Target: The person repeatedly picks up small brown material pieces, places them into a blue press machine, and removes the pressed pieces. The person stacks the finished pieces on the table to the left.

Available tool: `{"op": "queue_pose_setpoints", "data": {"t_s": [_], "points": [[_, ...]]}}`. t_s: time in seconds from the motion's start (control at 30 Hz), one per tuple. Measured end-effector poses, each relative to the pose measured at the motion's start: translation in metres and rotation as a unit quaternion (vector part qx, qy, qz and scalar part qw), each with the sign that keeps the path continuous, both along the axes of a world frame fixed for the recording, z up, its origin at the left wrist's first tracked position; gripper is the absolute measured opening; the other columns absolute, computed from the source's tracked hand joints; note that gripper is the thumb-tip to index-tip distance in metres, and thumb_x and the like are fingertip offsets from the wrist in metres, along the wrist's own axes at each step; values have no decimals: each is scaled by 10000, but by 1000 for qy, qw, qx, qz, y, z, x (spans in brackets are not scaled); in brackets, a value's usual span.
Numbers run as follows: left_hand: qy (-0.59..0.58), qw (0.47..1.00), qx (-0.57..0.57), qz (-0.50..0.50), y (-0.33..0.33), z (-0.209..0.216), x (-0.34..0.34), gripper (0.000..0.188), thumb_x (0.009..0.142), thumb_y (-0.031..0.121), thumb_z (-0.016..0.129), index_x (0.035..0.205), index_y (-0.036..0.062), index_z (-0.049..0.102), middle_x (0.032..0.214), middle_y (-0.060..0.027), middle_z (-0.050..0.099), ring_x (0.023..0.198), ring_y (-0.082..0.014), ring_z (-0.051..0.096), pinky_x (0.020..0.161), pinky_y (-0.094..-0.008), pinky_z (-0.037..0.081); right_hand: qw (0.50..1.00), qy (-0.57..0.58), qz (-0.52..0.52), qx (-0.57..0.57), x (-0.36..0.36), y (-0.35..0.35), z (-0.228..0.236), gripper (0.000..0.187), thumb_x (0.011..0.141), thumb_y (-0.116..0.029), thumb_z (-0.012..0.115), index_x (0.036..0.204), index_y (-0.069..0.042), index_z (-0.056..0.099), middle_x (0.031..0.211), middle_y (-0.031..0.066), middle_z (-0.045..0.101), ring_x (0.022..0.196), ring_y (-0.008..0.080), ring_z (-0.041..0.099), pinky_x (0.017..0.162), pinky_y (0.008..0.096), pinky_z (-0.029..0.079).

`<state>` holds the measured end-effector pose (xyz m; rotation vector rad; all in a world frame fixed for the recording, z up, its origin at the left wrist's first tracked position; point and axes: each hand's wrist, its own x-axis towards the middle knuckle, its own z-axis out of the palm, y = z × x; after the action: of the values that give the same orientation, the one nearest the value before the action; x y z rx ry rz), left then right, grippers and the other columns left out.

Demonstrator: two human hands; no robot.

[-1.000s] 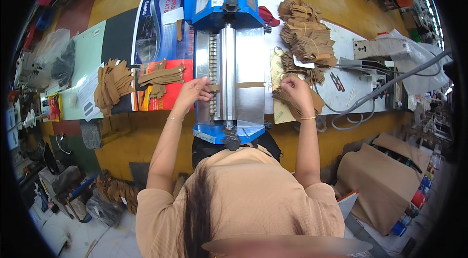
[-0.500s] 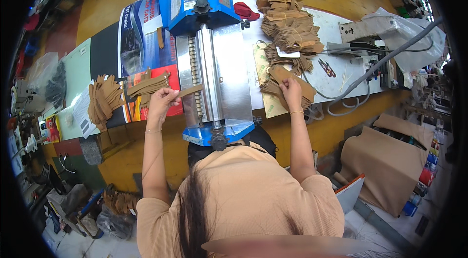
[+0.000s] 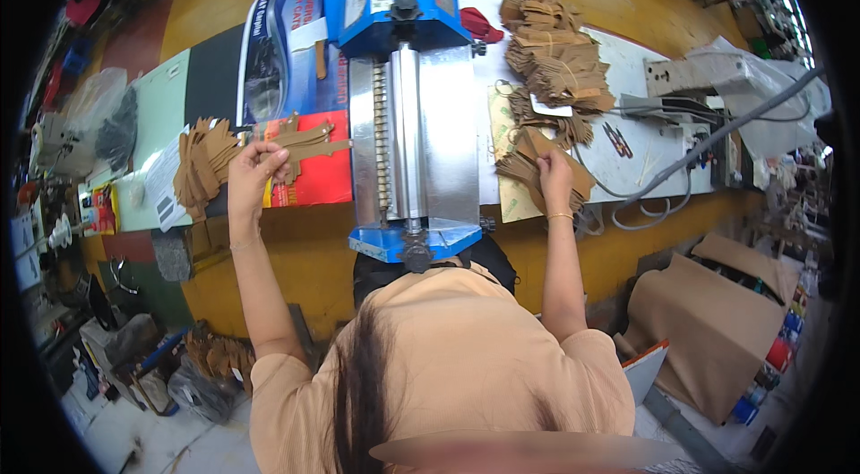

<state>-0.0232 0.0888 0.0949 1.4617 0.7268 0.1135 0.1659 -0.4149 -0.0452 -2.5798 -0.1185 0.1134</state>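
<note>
A blue and metal roller machine stands upright in front of me, its long shiny roller running toward my body. To its left my left hand pinches a narrow brown leather-like strip, which stretches right over the red sheet to the machine's edge. More brown strips lie in a small heap just beyond that hand. On the right, my right hand has its fingers closed on a brown piece at the top of a fanned stack.
Bundled brown pieces are piled at the back right, near small snips. Another pile of strips lies far left. A thick grey cable crosses the right side. A red cloth sits behind the machine.
My left hand has moved left, drawing the strip away from the roller and over the red sheet. The right hand stays at the stack. The whole view has shifted slightly.
</note>
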Motion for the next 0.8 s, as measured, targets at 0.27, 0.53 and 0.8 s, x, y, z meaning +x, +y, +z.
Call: {"op": "queue_pose_setpoints", "data": {"t_s": [0.27, 0.53, 0.8], "points": [[-62, 998, 25, 17, 30, 12, 5, 137, 871, 50, 692, 982, -11, 640, 796, -42, 654, 685, -97, 613, 605, -207, 484, 989, 95, -6, 115, 8, 3, 25, 177, 891, -116, 656, 1005, 17, 628, 848, 52, 629, 716, 130, 561, 640, 292, 493], [18, 994, 5, 108, 99, -113, -19, 143, 869, 70, 686, 976, -12, 637, 786, -53, 661, 661, -94, 616, 552, -221, 484, 922, 176, 20, 344, -7, 53, 103, 119, 939, -145, 615, 972, -33, 591, 789, 18, 635, 621, 62, 531, 510, 205, 424], [185, 943, 256, 106, 112, -175, -35, 302, 806, 95, 702, 1077, -21, 639, 823, -94, 657, 676, -178, 640, 561, -305, 504, 970, 113, 155, 151, -19, 101, 103, 145, 976, -194, 541, 997, -59, 492, 600, 104, 587, 521, 229, 586, 492, 372, 433]]}}
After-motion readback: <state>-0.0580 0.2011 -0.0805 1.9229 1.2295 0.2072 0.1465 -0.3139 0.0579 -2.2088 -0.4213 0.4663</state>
